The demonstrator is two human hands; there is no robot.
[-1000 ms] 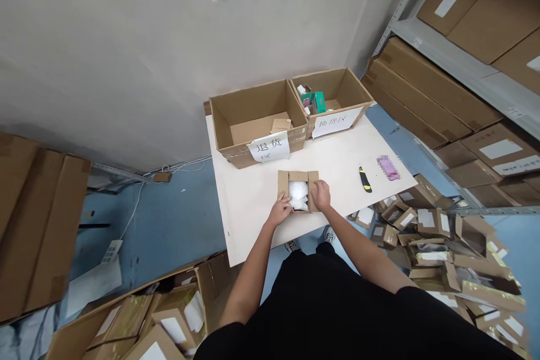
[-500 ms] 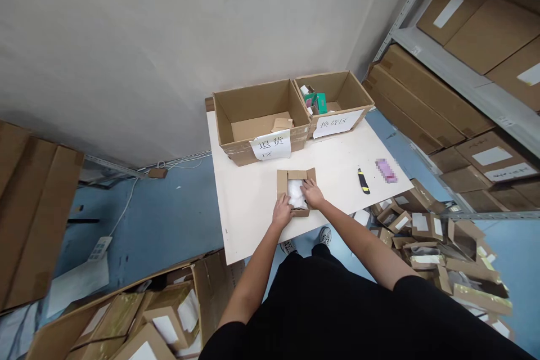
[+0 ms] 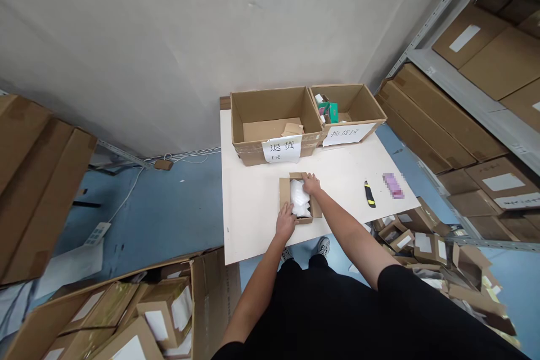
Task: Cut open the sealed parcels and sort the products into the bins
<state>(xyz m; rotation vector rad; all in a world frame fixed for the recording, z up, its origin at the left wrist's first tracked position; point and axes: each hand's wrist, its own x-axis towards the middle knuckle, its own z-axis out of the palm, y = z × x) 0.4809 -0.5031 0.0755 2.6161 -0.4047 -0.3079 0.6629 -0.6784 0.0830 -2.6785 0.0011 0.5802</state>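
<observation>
A small open cardboard box (image 3: 285, 194) sits near the front of the white table (image 3: 253, 202), filled with white plastic-wrapped packing (image 3: 299, 201). My left hand (image 3: 286, 221) rests at the box's near left corner, fingers curled against its edge. At the box's far right corner my right hand (image 3: 311, 183) lies with fingers bent over the rim and the white packing.
Two large open cartons with paper labels (image 3: 274, 124) (image 3: 350, 109) stand at the table's back. A box cutter (image 3: 369, 193) and a pink item (image 3: 392, 185) lie to the right. Small boxes pile on the floor at right (image 3: 426, 236) and lower left (image 3: 126, 315). Shelves with cartons (image 3: 464, 95) stand at right.
My right hand has moved from the box's right side to its far right corner. My left hand slid down to the near left corner. The view shifted slightly.
</observation>
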